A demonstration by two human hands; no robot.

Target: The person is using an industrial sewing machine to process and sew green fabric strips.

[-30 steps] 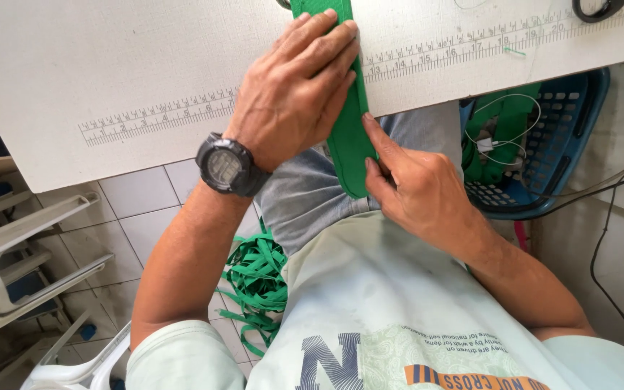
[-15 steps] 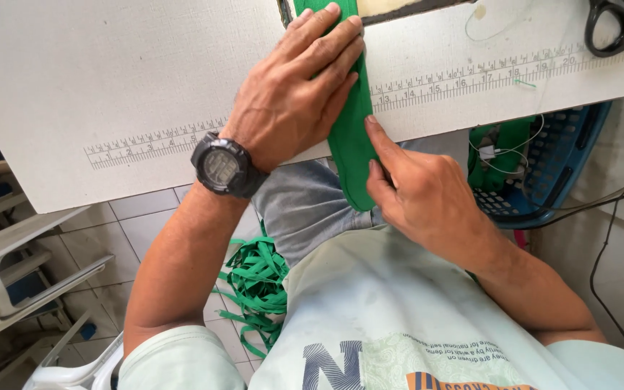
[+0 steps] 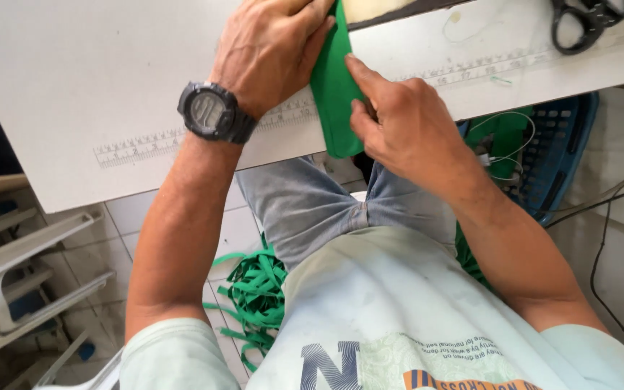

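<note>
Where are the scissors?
In the head view, the black scissors lie at the top right on the white table, beyond the right hand, right of the green strip.
</note>
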